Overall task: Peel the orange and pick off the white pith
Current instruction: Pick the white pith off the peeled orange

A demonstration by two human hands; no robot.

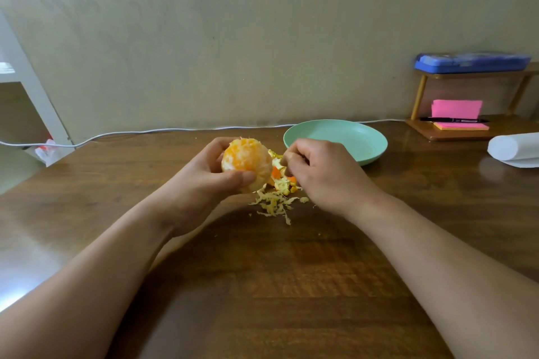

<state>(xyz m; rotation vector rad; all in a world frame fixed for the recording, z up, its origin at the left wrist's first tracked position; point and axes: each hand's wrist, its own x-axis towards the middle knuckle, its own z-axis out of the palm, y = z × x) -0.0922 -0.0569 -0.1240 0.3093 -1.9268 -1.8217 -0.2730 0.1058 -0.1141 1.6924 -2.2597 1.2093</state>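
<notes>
My left hand (pixel 202 183) grips the peeled orange (pixel 246 165) just above the counter (pixel 291 271). My right hand (pixel 323 175) curls over the peel scraps (pixel 281 183), and I can't tell what it holds. I'd turn the orange slowly and pinch the pith lightly, so no segment tears.

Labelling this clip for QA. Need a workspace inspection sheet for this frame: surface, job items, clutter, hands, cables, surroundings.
Surface: brown wooden table, scraps lying on it.
Job's things: orange, mostly peeled, with white pith on it; peel pieces just right of it; pith shreds on the table; green plate behind the right hand.
Clutter: paper roll at the right edge; wooden shelf carrying a blue case, pink sticky notes and a black pen.
Hands: left hand grips the orange; right hand has fingers curled over the peel pieces, and what it pinches is hidden.
Cables: white cable along the table's back edge.
Surroundings: plain beige wall.
</notes>
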